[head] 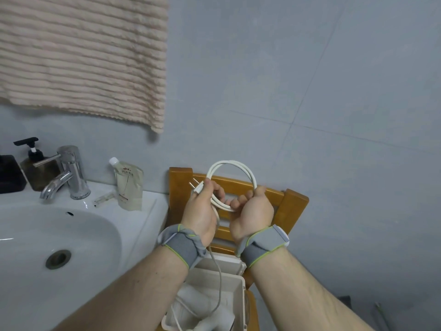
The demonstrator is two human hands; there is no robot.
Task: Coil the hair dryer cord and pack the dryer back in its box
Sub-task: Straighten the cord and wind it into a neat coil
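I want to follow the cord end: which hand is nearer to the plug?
Left. The left hand grips the cord right at the plug, whose prongs stick out past its fingers. The right hand holds the other side of the coiled cord, apart from the plug.

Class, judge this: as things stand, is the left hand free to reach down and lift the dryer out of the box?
Probably not yet. The left hand grips the plug and cord coil, shared with the right hand; the dryer lies low in the box.
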